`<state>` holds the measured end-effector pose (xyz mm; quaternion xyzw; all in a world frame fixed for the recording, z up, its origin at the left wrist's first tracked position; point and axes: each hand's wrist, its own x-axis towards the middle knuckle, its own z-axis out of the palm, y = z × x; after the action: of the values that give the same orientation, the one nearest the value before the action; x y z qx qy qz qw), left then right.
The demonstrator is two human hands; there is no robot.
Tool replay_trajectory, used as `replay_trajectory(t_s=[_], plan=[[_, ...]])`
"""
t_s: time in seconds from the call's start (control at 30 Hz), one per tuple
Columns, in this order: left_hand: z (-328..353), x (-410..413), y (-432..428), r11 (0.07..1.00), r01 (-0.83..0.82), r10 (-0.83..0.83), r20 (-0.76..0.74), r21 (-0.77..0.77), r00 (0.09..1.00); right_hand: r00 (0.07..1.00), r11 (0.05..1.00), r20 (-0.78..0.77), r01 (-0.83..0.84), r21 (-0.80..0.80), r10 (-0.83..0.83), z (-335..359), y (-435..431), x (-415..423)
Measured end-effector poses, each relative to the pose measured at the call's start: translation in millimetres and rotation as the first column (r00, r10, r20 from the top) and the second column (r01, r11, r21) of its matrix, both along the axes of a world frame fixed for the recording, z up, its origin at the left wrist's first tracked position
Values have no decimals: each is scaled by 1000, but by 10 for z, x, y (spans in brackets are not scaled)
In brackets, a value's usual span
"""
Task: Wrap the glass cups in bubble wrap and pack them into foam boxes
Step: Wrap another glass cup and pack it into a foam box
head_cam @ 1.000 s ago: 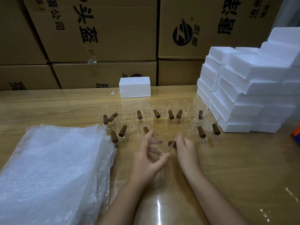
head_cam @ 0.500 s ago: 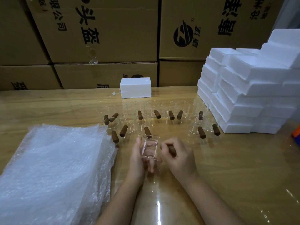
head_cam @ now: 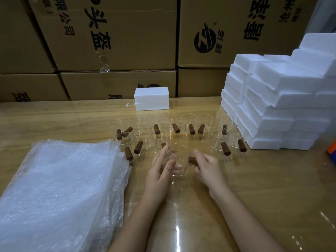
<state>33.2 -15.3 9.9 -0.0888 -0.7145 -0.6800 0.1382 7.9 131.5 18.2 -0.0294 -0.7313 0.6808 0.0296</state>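
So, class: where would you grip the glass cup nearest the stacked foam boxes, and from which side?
Likely its wooden handle, from the near side: it sticks out toward us, and the foam boxes crowd the glass cup's right.

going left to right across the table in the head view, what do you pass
bubble wrap stack → left hand → glass cup → right hand → foam box stack → orange object at the right edge

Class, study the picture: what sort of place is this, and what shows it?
Probably a warehouse packing bench: stacked cartons behind, a pile of foam boxes, sheets of bubble wrap and rows of glass cups waiting.
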Motion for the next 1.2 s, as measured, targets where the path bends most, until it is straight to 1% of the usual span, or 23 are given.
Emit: replay_trajectory(t_s=[0.1,0.17,0.23,0.3,0.37,0.47,0.53,0.57,0.63,0.7,0.77,0.83,0.93,1.03,1.1,1.2], plan=[[21,16,-7,997,11,-8,44,-78,999,999,983,4,-52,177,52,-13,83,-17],[71,41,14,980,25,-9,80,-199,997,999,973,-26,-34,229,41,-41,128,-37],[98,47,8,932,-19,45,65,-362,997,998,967,-55,0,253,15,-77,165,-57],[160,63,-25,831,-144,156,-24,-538,987,997,963,-75,38,266,-18,-122,203,-80],[302,105,-64,717,-265,233,-136,-645,963,996,958,-76,58,282,-38,-156,235,-100],[606,173,-165,576,-439,323,-302,-690,897,996,942,-81,62,330,-37,-201,269,-121],[808,229,-296,448,-556,407,-394,-700,824,997,937,-77,51,346,-26,-219,269,-125],[887,262,-377,380,-586,450,-410,-716,793,997,937,-77,48,345,-23,-224,270,-122],[1003,328,-554,259,-592,557,-383,-763,737,997,937,-70,41,347,-18,-216,263,-116],[1068,387,-741,181,-558,667,-316,-810,675,998,934,-56,10,358,11,-211,258,-116],[1092,432,-889,143,-483,737,-233,-864,635,998,928,-59,-13,374,37,-221,261,-120],[1096,462,-965,136,-384,768,-147,-913,623,997,923,-60,-23,384,50,-243,273,-127],[1093,493,-968,149,-282,758,-74,-948,648,996,910,-42,-55,411,79,-244,268,-120],[1067,486,-963,139,-190,750,-22,-972,661,993,880,-33,-87,468,115,-203,251,-96],[1061,470,-973,136,-186,753,-21,-973,657,992,875,-31,-91,475,120,-191,255,-83],[1112,468,-961,181,-248,781,-14,-952,624,995,860,-57,-47,509,88,-200,261,-74]])
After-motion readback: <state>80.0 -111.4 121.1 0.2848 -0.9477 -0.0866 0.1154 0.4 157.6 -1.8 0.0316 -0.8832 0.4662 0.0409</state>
